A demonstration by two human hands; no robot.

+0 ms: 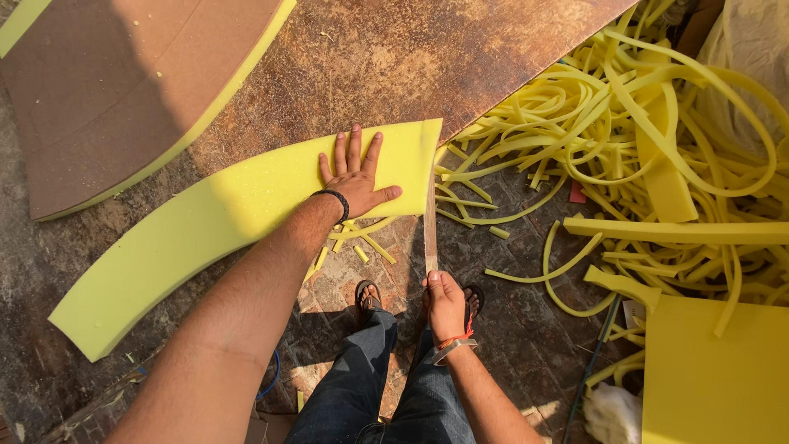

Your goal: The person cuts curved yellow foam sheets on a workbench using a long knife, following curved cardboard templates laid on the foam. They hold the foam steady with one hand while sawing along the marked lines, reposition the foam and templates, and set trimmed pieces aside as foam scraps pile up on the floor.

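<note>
Nearest to you, your right hand [445, 302] is closed in a fist around the handle end of a long thin blade [430, 222], above your jeans [378, 382] and sandalled feet. The blade runs straight up from that fist to the right-hand end of the curved yellow foam piece [222, 218], touching its cut edge. Your left hand [355, 177], with a dark band at the wrist, lies flat on that foam with fingers spread, pressing it down near the same end. The foam rests on a worn brown board [386, 57], arcing away to your lower left. Further left lies a brown-faced foam panel [123, 82]. To the right, a heap of yellow foam strips [649, 131] covers the ground, with a yellow foam block [715, 370] beside it.
</note>
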